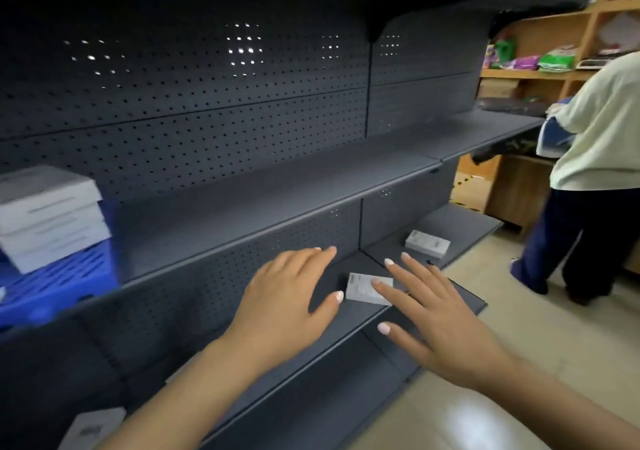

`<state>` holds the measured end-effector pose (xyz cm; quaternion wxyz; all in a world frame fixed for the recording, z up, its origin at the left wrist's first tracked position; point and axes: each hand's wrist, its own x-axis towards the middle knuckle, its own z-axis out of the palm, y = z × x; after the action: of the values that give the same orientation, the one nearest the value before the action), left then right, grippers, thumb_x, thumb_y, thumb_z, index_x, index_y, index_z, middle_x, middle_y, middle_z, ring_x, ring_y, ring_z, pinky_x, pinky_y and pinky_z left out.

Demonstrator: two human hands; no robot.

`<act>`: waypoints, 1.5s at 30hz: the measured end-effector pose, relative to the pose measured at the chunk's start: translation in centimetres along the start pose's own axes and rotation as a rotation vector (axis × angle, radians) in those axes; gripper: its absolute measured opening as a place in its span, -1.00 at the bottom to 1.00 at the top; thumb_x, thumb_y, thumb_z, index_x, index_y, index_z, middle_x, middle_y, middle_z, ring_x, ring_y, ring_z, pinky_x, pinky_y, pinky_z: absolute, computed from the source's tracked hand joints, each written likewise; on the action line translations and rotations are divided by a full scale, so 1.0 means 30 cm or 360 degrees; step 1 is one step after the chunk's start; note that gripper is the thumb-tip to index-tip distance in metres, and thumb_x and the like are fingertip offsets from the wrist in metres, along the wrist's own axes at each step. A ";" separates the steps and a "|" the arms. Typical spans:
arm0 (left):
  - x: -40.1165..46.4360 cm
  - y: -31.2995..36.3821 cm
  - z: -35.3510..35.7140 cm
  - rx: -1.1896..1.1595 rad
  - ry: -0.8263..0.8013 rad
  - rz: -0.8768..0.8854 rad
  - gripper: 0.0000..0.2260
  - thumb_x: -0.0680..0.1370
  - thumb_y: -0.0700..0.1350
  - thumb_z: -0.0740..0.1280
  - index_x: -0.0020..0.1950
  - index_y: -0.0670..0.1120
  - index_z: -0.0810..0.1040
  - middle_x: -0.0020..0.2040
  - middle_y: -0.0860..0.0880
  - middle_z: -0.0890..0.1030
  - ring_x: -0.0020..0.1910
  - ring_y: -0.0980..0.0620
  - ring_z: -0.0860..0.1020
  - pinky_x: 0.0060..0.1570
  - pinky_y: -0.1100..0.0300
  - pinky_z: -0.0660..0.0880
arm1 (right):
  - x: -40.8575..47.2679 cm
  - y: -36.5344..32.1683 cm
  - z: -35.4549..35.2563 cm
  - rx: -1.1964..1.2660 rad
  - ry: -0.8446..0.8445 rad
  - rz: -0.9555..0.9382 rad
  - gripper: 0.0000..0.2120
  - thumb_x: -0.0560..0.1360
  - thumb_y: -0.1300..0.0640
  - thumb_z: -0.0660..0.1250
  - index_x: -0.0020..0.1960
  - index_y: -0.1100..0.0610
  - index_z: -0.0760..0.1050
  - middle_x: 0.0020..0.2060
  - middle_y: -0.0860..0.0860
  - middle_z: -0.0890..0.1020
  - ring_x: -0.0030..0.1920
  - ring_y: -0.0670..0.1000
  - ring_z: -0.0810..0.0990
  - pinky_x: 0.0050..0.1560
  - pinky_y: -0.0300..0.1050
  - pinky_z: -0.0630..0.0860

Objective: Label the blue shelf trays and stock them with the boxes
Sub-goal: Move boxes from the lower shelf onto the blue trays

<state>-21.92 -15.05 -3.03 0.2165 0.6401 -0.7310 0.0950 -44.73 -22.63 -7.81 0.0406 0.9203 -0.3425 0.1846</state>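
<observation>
Hands first: both reach forward over the dark shelving, fingers straight and spread, holding nothing. The left hand (289,297) hovers palm down in front of the lower shelf (460,297), and the right hand (436,314) stretches beside it, its fingertips overlapping a small white box (363,288) that lies flat on that shelf between the 2 hands; whether they touch it I cannot tell. At the bottom left edge, another pale box (91,427) shows partly, blurred. Further right on the same level, a second white box (427,243) lies on the next shelf bay, well apart from the hands. Up on the left, a blue tray (59,283) with slotted walls sits on the middle shelf (277,186), carrying a stack of white boxes (48,214). Behind the shelves runs a perforated back panel (207,79). Far right, a person in a pale shirt (602,127) stands by wooden shelves (540,74) holding coloured packets.
</observation>
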 end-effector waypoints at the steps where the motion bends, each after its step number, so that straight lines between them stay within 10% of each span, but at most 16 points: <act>1: 0.031 0.052 0.052 -0.0027 -0.0057 -0.0016 -0.42 0.49 0.25 0.04 0.46 0.05 0.28 0.37 0.09 0.42 0.33 0.06 0.37 0.26 0.10 0.34 | -0.038 0.070 -0.006 -0.0029 -0.0030 0.0041 -0.47 0.57 -0.29 -0.02 0.46 -0.08 0.25 0.48 -0.02 0.22 0.52 0.03 0.01 0.44 0.04 -0.02; 18: 0.393 0.458 0.889 -0.0199 -0.0670 -0.0357 -0.39 0.56 0.20 0.17 0.51 -0.05 0.13 0.47 -0.03 0.26 0.40 -0.08 0.26 0.28 0.02 0.31 | -0.372 0.860 0.181 -0.0072 -0.0501 0.0457 -0.41 0.56 -0.30 -0.20 0.45 -0.05 0.21 0.44 0.07 0.32 0.47 0.14 0.20 0.38 0.13 0.14; 27: 0.678 0.374 1.313 -0.0209 -0.0909 -0.0653 -0.35 0.55 0.20 0.17 0.53 -0.06 0.05 0.51 -0.07 0.16 0.44 -0.10 0.19 0.30 -0.03 0.27 | -0.188 1.263 0.403 0.0042 -0.0641 0.0567 -0.15 0.36 -0.41 -0.51 0.53 -0.10 -0.03 0.54 -0.01 0.00 0.52 0.06 -0.11 0.46 0.04 -0.12; 35: 0.877 0.273 1.526 -0.0252 -0.0982 -0.0925 -0.33 0.53 0.20 0.23 0.52 -0.09 0.12 0.47 -0.13 0.26 0.37 -0.16 0.28 0.30 -0.03 0.31 | -0.011 1.594 0.580 0.0072 -0.0921 0.0494 -0.41 0.58 -0.25 -0.05 0.53 -0.09 -0.09 0.54 -0.01 -0.05 0.52 0.06 -0.16 0.50 0.05 -0.11; 45: 0.980 0.314 1.675 -0.0294 -0.0752 -0.1424 -0.38 0.54 0.10 0.29 0.50 -0.11 0.18 0.46 -0.12 0.28 0.39 -0.14 0.26 0.33 0.01 0.25 | 0.256 1.980 0.820 0.0222 -0.0916 0.0181 -0.41 0.55 -0.22 0.00 0.52 -0.03 0.10 0.53 0.06 0.02 0.52 0.11 -0.06 0.45 0.02 -0.06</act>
<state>-43.47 -60.73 -33.48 0.1205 0.8724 -0.4197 -0.2194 -70.06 -77.57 -30.90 -0.1319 0.9147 -0.3773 -0.0589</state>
